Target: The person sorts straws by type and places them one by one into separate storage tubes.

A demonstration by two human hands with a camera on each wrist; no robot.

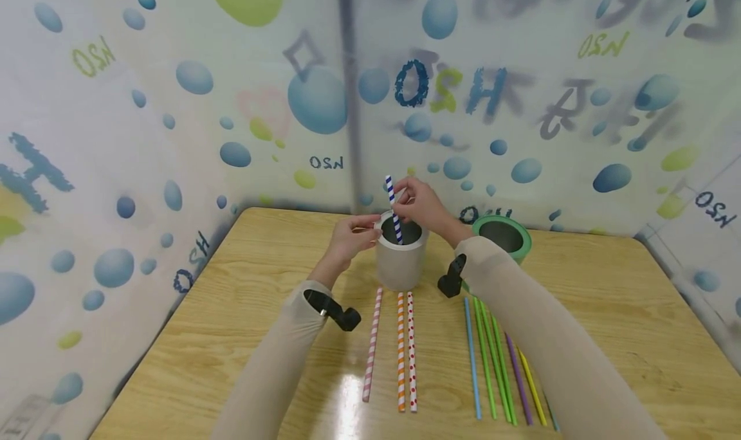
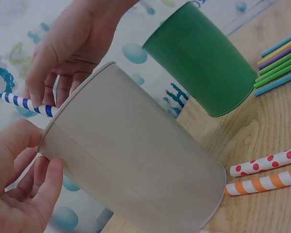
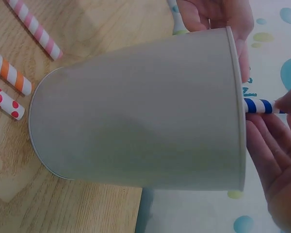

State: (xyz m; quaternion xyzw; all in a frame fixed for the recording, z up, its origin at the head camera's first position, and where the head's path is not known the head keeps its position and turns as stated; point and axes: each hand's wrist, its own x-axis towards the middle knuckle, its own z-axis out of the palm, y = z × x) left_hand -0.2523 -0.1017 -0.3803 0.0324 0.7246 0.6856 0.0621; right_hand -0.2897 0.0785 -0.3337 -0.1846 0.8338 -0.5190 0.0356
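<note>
A blue-and-white striped paper straw [image 1: 390,189] stands slightly tilted in the mouth of a white bucket [image 1: 399,269], its lower part inside. My right hand [image 1: 424,205] pinches this straw between thumb and fingers just above the rim, as the right wrist view also shows. On the bucket's left side, my left hand [image 1: 349,239] grips the rim with thumb and fingers. In front of the bucket lie a pink-striped straw [image 1: 372,347], an orange-striped straw [image 1: 401,356] and a red-dotted straw [image 1: 411,356].
Behind my right forearm stands a green bucket [image 1: 525,240]. Several plain straws lie in front of it: blue [image 1: 472,363], green [image 1: 485,363], purple [image 1: 519,382] and yellow [image 1: 532,388], partly covered by my sleeve. A patterned wall backs the wooden table [image 1: 231,311].
</note>
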